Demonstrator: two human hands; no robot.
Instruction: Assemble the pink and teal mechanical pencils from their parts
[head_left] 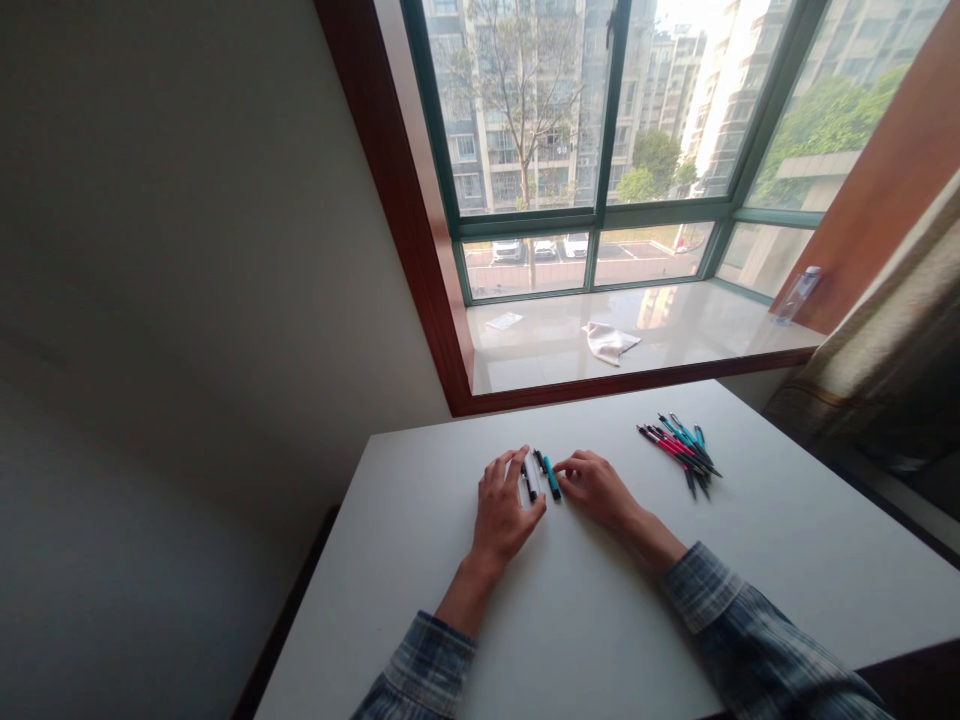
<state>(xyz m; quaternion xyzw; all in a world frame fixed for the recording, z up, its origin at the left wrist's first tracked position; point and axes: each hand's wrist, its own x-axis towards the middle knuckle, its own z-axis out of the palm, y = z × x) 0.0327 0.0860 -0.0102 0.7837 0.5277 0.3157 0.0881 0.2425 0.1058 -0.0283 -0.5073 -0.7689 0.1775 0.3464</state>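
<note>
Left hand (504, 505) spread on a white pen (533, 476), right hand (591, 485) curled beside a teal pen (552, 478) (more pens (679, 451) nearby).

You can see that the slim teal-and-black pen (552, 478) has a smooth plastic body with a small shine. The heap of red, teal and black pens (679, 455) looks like the same plastic. Your white table top (525, 620) is smooth and matt. Your blue checked sleeve (424, 670) is woven cloth. The pale stone window sill (540, 360) is polished and glossy, and the dark red window frame (409, 210) is shiny wood.
</note>
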